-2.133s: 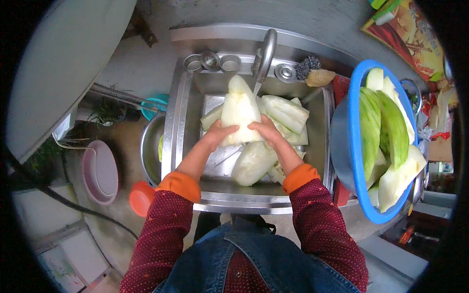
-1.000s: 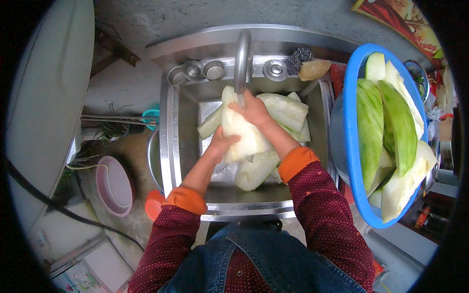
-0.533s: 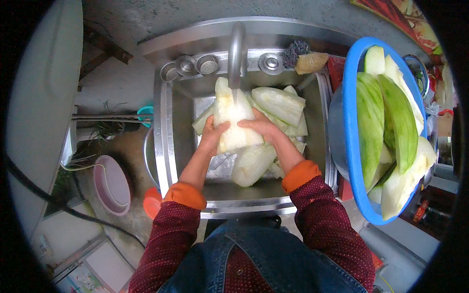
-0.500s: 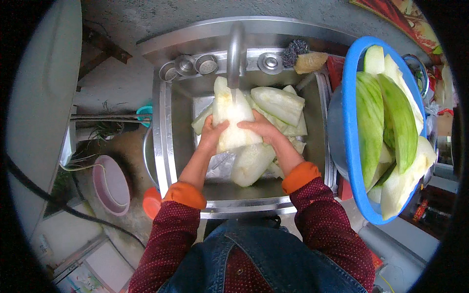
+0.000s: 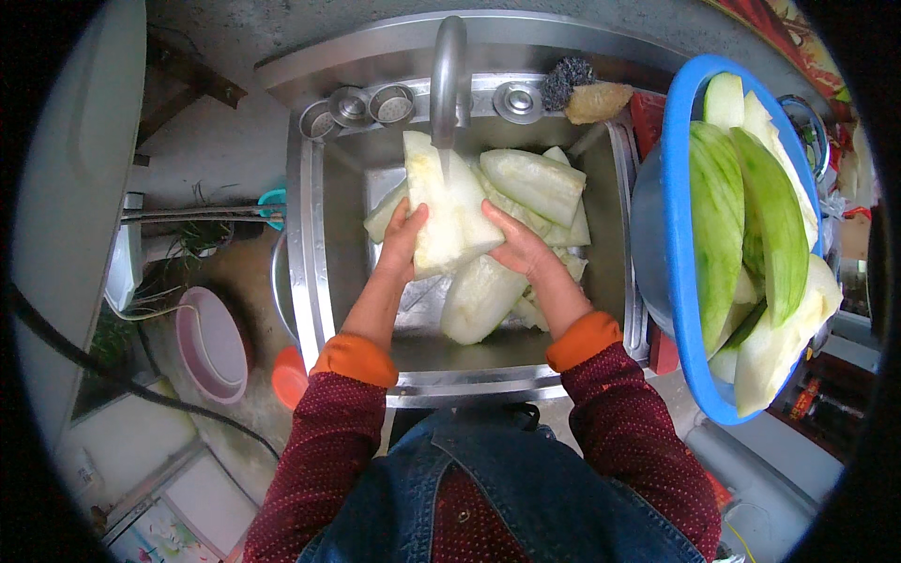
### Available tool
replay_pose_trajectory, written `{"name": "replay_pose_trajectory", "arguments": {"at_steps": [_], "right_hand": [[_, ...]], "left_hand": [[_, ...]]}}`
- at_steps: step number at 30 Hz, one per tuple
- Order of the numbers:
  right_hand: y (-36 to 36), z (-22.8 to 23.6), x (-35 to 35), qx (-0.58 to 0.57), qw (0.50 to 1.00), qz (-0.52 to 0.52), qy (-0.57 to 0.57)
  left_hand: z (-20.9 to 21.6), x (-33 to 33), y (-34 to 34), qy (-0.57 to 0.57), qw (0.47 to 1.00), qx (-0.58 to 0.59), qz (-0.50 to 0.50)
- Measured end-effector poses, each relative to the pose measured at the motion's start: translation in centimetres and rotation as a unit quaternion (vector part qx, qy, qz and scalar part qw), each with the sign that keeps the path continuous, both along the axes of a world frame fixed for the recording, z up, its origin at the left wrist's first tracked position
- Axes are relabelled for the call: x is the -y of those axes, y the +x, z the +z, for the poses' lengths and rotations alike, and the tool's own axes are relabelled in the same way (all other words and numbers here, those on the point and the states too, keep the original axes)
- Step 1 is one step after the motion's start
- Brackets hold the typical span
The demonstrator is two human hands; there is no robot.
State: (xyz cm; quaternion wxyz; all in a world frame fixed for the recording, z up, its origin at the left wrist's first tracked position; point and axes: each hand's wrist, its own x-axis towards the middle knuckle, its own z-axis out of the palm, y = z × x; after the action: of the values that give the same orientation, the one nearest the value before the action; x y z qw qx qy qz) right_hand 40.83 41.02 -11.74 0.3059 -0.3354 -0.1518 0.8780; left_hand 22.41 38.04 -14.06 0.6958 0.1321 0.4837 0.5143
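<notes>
Beneath the faucet, a large peeled piece of winter melon is held in both hands, with water running onto it. My left hand grips its left edge, thumb on top. On the opposite side, my right hand clasps the right edge, its thumb also on the upper face; the fingers beneath are partly hidden. More pale melon pieces lie in the sink, to the right of the held piece and below it. Part of another piece shows behind my left hand.
A blue basin heaped with green and white melon slices stands right of the sink. Strainer cups, a drain lid, a dark scrubber and a tan sponge line the back ledge. A pink tub is at left.
The melon piece has tilted and turned in my hands, its lower end swinging right. My right hand has shifted slightly right along with it. The whole view has moved a little.
</notes>
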Motion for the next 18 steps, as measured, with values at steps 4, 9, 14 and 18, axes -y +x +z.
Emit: {"name": "replay_pose_trajectory", "arguments": {"at_steps": [4,9,14,18], "right_hand": [[-1.7,-1.1,-0.4,-0.107,0.991,-0.067,-0.032],[-3.4,-2.3,-1.4,-0.100,0.991,-0.069,-0.051],[-4.1,-2.9,-1.8,-0.086,0.994,-0.071,-0.008],[-4.2,-3.3,-1.7,-0.050,0.998,-0.034,-0.015]], "left_hand": [[0.1,0.1,0.7,-0.027,0.998,0.060,-0.002],[0.1,0.2,1.1,-0.054,0.989,0.132,-0.030],[-0.1,0.6,1.5,-0.064,0.990,0.115,-0.059],[-0.3,-0.2,2.1,0.004,0.984,-0.163,-0.073]]}}
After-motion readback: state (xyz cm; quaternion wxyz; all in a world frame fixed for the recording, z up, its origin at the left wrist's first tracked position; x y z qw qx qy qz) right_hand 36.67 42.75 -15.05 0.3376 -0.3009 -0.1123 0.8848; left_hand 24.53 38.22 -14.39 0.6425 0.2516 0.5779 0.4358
